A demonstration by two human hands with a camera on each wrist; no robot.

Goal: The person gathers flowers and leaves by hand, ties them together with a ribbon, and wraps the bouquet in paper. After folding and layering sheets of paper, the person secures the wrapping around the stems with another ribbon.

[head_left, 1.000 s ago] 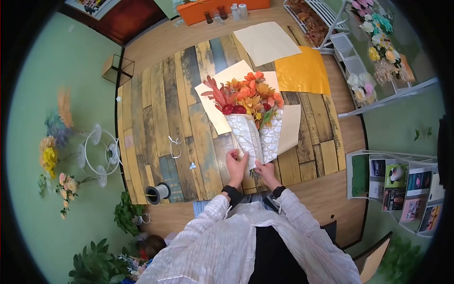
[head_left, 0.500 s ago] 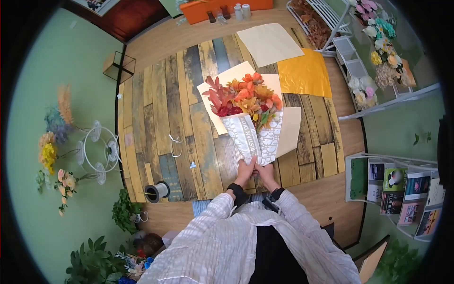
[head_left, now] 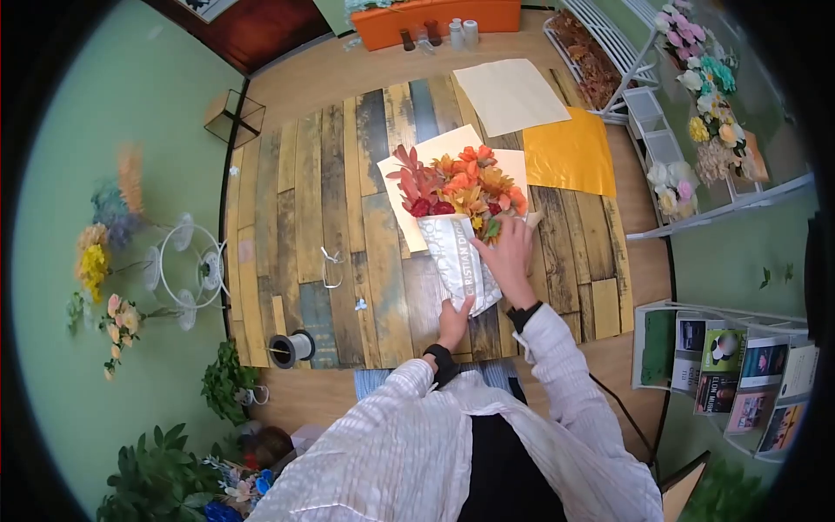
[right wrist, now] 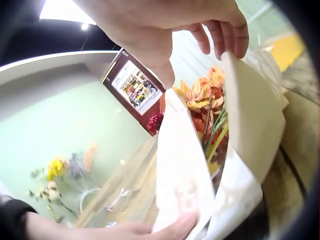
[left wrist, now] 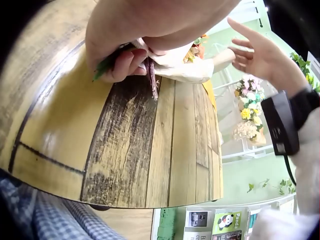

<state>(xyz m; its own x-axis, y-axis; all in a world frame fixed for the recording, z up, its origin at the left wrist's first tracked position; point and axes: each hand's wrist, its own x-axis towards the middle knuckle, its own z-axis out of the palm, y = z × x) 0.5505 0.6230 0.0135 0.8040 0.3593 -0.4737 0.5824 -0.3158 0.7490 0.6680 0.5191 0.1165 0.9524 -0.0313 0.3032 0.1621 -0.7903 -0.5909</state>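
A bouquet (head_left: 468, 184) of orange, red and yellow flowers lies on the wooden table, wrapped in white printed paper (head_left: 448, 252) with a cream inner side. My left hand (head_left: 452, 324) grips the wrap's narrow bottom end. Dark and green stems (left wrist: 152, 82) stick out below its curled fingers in the left wrist view. At the wrap's right side is my right hand (head_left: 511, 257), its fingers spread and lightly bent. Their tips touch the upper edge of the raised cream flap (right wrist: 250, 115), while the thumb (right wrist: 167, 75) is near the opposite edge, by the flowers.
A cream sheet (head_left: 509, 96) and a yellow sheet (head_left: 570, 152) lie at the table's far right. Toward the left are a white tie (head_left: 330, 267) and a spool (head_left: 293, 348) near the front edge. Flower shelves (head_left: 665, 157) stand beyond the right side.
My right hand has left the bottom of the wrap and moved up and right to its side flap, which now stands folded inward. My left hand stays at the bottom.
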